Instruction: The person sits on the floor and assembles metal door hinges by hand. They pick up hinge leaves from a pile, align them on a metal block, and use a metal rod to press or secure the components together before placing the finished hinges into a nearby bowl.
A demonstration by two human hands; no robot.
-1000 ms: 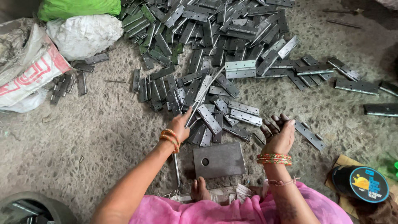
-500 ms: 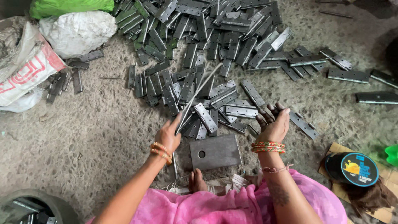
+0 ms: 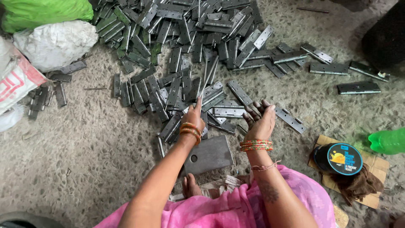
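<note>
My left hand [image 3: 193, 117] is closed around a long thin metal rod [image 3: 209, 76] that points up and away over a big pile of grey metal hinges [image 3: 185, 38]. To its right, my right hand [image 3: 259, 120] is raised just above the near edge of the pile, palm turned inward, fingers slightly curled, with nothing visible in it. One hinge [image 3: 289, 119] lies just right of that hand. A flat dark metal plate with a hole [image 3: 209, 155] rests on the ground between my forearms, with my bare foot [image 3: 190, 186] behind it.
A green bag [image 3: 42, 10], a white sack [image 3: 55, 42] and a printed sack [image 3: 17, 80] sit at the left. Loose hinges [image 3: 358, 87] lie at the right. A round black tin [image 3: 337, 158] sits on cardboard [image 3: 373, 166] beside a green bottle [image 3: 388, 141].
My left hand has lifted the rod from the pile and swung it more upright. My right hand has come up off the hinges and turned its palm inward.
</note>
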